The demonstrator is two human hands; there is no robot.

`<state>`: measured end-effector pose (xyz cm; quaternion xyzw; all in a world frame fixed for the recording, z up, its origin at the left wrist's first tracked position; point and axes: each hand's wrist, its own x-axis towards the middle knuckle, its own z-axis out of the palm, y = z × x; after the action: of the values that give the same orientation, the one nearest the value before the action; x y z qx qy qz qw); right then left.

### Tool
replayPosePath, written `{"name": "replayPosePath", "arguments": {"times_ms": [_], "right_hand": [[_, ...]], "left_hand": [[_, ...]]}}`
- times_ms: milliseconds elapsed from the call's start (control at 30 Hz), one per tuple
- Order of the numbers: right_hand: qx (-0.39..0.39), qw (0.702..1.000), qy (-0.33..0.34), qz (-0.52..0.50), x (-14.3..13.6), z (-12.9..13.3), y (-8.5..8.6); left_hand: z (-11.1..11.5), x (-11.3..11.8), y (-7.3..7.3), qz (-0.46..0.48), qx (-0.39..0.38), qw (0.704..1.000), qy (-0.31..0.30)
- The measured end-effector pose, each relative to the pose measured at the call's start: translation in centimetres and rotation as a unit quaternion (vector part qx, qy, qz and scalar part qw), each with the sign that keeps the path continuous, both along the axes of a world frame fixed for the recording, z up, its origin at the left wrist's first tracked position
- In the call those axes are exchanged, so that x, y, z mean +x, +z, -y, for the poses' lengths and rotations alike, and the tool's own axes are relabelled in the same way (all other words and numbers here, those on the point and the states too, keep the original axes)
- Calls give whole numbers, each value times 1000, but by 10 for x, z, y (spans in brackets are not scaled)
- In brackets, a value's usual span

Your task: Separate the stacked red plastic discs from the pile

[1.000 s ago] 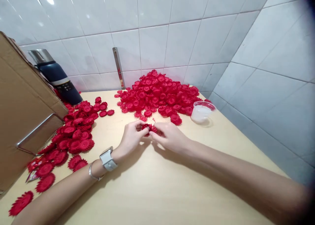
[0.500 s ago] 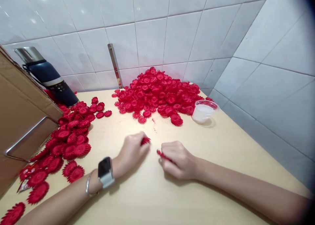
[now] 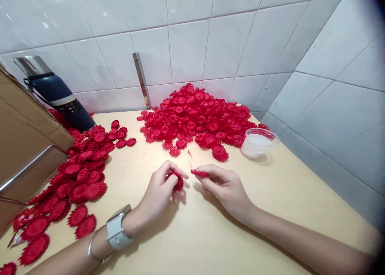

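Observation:
Between thumb and fingers, my left hand (image 3: 161, 184) holds a red toothed disc (image 3: 178, 182) over the pale table (image 3: 192, 243). My right hand (image 3: 230, 188) pinches another red piece (image 3: 199, 173), seen nearly edge-on. A small gap separates the two hands. Behind them a large heap of red toothed discs (image 3: 195, 116) rests against the tiled wall. More red discs (image 3: 87, 166) lie in a long pile to the left of my left hand. A watch and a bracelet are on my left wrist.
A clear plastic cup (image 3: 257, 144) with white contents stands right of the heap. At the left are a cardboard box (image 3: 27, 118) and a dark blue bottle (image 3: 64, 98) leaning near the wall. A metal strip (image 3: 141, 80) is upright against the tiles.
My left hand has turned, showing more of its red disc. The fingers of my right hand have loosened from a fist into a pinch on the red piece. The view has shifted slightly.

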<state>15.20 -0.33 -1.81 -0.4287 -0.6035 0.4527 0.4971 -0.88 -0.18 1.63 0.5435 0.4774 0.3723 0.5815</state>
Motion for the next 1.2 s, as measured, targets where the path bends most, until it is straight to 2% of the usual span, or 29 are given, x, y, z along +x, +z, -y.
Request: {"name": "replayPosePath", "arguments": {"times_ms": [167, 300, 400, 500, 600, 733, 833, 933, 1067, 1200], "right_hand": [[74, 997, 11, 34, 3, 0, -2], [116, 989, 46, 74, 4, 0, 3], [124, 987, 86, 63, 5, 1, 6], [78, 990, 115, 28, 6, 1, 6], [2, 996, 92, 0, 4, 0, 7], [-45, 996, 66, -34, 3, 0, 7], [-65, 993, 77, -64, 4, 2, 7], [-50, 997, 63, -2, 4, 4, 5], [-17, 995, 11, 96, 2, 5, 5], [-4, 994, 47, 103, -1, 5, 8]], "left_hand": [[1, 0, -3, 14, -47, 998, -46], [0, 0, -4, -8, -29, 998, -57], [0, 1, -5, -23, -15, 998, -62], [0, 1, -6, -42, 3, 998, -47], [1, 0, -7, -55, 18, 998, -35], [2, 0, -8, -48, 16, 999, -16], [1, 0, -11, 1, -5, 999, 47], [-1, 0, -16, 87, -31, 993, 75], [0, 2, -16, 120, -51, 990, 47], [5, 5, -14, 107, -42, 993, -1]]}}
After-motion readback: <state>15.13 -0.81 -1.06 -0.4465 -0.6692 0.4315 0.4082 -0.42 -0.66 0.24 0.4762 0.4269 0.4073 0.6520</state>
